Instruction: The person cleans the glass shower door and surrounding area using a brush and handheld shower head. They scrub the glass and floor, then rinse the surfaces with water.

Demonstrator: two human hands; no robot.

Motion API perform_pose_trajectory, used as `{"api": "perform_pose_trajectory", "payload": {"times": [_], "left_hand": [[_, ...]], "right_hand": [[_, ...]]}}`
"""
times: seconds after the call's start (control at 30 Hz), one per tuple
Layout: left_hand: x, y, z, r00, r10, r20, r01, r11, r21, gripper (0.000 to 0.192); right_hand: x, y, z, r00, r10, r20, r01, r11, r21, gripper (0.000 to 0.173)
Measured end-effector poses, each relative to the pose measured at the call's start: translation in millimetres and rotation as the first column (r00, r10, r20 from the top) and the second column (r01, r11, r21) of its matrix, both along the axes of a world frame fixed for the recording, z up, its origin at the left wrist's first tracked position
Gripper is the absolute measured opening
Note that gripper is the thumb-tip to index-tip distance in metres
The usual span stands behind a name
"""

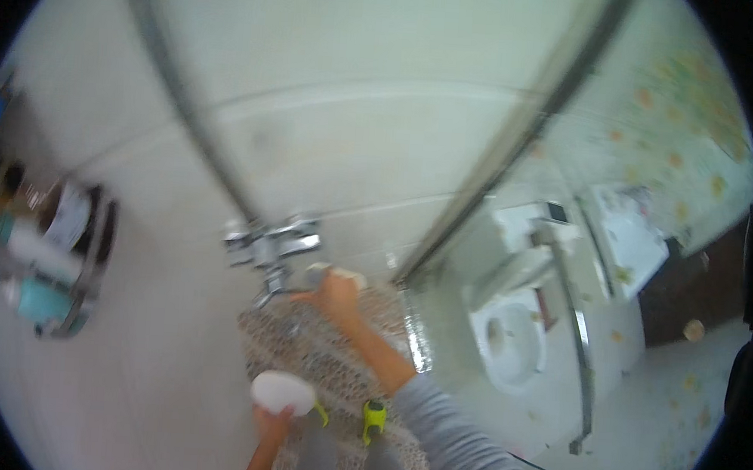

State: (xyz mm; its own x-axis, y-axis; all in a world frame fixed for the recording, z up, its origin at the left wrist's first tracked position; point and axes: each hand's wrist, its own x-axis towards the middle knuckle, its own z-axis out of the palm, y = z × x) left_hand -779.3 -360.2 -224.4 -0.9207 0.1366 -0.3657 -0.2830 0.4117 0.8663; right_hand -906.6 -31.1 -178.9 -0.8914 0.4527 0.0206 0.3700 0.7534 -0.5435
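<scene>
My left hand (271, 421) grips a smooth white oval object (283, 393), possibly a bowl or tub, low over the pebble-patterned shower floor (326, 364). Farther forward, my right hand (336, 295) is closed around a small pale object (354, 277) with a grey round end; the blur hides what it is. That hand is just right of the chrome shower mixer tap (271, 249), beside its lower spout. Whether the fingers touch the spout, I cannot tell.
At left, a wall rack (106, 231) holds several bottles. A metal riser pipe (184, 100) runs up from the tap. Right of me stands a glass shower partition with a metal frame (483, 183); beyond it is a white toilet (515, 347). Yellow-green footwear (374, 418) shows below.
</scene>
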Motion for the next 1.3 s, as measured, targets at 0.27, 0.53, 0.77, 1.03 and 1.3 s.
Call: {"api": "perform_pose_trajectory", "payload": {"times": [0.27, 0.53, 0.77, 1.03, 1.3], "left_hand": [[18, -11, 28, 0.959, 0.050, -0.278, -0.121, 0.962, -0.245, 0.046], [4, 2, 139, 0.908, -0.001, -0.419, -0.161, 0.922, -0.351, 0.055], [-38, -43, 140, 0.989, -0.027, -0.144, -0.020, 0.950, -0.312, 0.061], [-99, -100, 77, 0.995, -0.094, 0.016, 0.094, 0.995, -0.017, 0.062], [-99, -82, 71, 0.922, -0.354, -0.157, 0.342, 0.934, -0.098, 0.057]], "right_hand": [[41, 12, -10, 0.995, 0.012, 0.101, 0.028, 0.923, -0.384, 0.072], [137, 46, 31, 0.957, -0.218, 0.189, 0.280, 0.858, -0.430, 0.064], [129, -13, 35, 0.984, -0.161, 0.074, 0.177, 0.878, -0.445, 0.055], [111, -110, 30, 0.969, -0.247, 0.028, 0.241, 0.904, -0.353, 0.048], [127, -142, 9, 0.985, -0.167, 0.048, 0.173, 0.973, -0.154, 0.046]]}}
